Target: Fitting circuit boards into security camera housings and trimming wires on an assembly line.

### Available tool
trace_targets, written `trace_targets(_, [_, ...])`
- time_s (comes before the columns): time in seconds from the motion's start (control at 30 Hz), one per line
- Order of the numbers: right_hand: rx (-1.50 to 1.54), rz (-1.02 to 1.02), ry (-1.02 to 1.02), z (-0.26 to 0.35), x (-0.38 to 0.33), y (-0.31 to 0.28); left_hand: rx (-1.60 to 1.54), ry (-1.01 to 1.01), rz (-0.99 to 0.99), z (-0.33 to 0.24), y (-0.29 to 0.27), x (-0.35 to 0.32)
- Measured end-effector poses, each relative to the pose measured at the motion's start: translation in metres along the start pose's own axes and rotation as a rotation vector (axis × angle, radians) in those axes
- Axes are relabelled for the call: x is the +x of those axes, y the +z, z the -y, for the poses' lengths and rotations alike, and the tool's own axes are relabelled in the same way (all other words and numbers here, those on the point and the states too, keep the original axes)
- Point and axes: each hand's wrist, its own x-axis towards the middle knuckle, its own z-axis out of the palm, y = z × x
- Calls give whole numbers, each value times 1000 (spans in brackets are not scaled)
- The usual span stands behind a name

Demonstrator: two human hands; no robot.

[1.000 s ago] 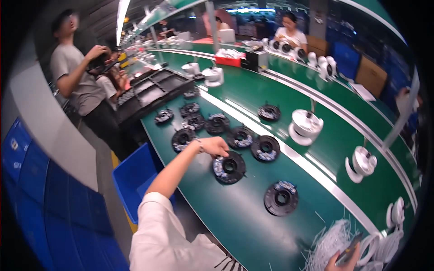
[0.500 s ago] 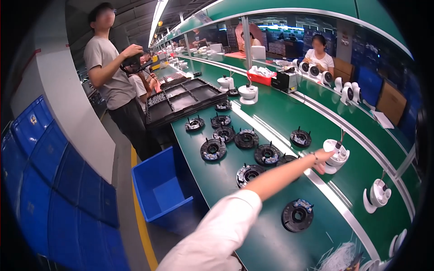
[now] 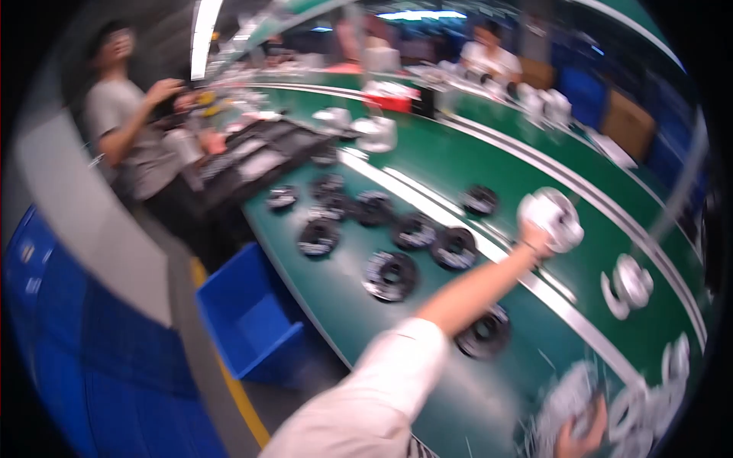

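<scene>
My left hand (image 3: pixel 536 238), at the end of the outstretched arm, grips a white rounded housing (image 3: pixel 563 221) over the green conveyor belt. The housing is tilted, with its open side facing right. At the lower right edge, my right hand (image 3: pixel 584 437) is blurred beside a pile of thin pale strips (image 3: pixel 565 401); whether it holds anything is unclear. Several round black parts with central holes lie on the green table, one (image 3: pixel 484 333) just below my left forearm and another (image 3: pixel 391 276) left of it. A further black part (image 3: pixel 480 201) rests on the belt.
Another white housing (image 3: pixel 632 284) sits farther right on the belt, and more white parts (image 3: pixel 630 412) are at the lower right. A blue bin (image 3: pixel 248 309) stands left of the table. Black trays (image 3: pixel 267 156) lie at the far left. Other people work beyond.
My left hand has closed on the white housing and tilted it. My right hand has come into view at the lower right. The whole view has shifted and blurred.
</scene>
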Motion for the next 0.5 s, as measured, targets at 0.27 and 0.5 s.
trace_targets(0.27, [-43, -79, -242, 49, 49, 14, 1191, -318, 16, -122, 84, -122])
trace_targets(0.5, [-274, -58, -253, 76, 76, 7, 1084, -433, 170, -110, 98, -183])
